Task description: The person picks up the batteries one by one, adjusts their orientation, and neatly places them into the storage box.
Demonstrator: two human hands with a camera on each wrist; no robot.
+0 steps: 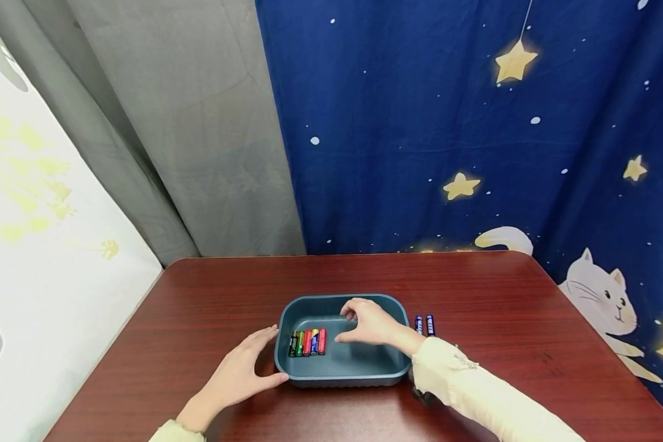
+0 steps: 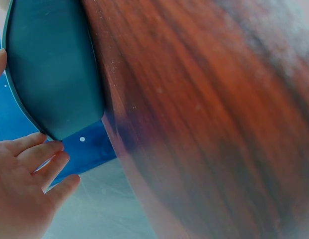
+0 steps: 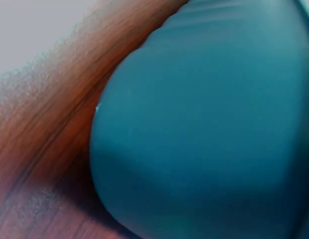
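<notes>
A dark teal tray [image 1: 359, 367] sits on the table. Several batteries [image 1: 307, 342] in green, red, blue and black lie side by side in a row at its left end. Spread at the tray's left side, my left hand [image 1: 242, 370] has its thumb near the front corner and its fingertips at the rim; in the left wrist view its fingers [image 2: 32, 155] meet the tray's edge. My right hand [image 1: 372, 324] reaches over the tray's right part, thumb and bent fingers apart, with nothing visible between them. The right wrist view shows only the tray's outer wall [image 3: 204, 114] and tabletop.
Two blue batteries [image 1: 430, 325] stand out on the table just right of the tray, partly behind the right wrist. A small dark object [image 1: 424, 396] shows beneath the right sleeve. The reddish-brown table [image 1: 221, 294] ends at the curtains [image 1: 364, 153] behind.
</notes>
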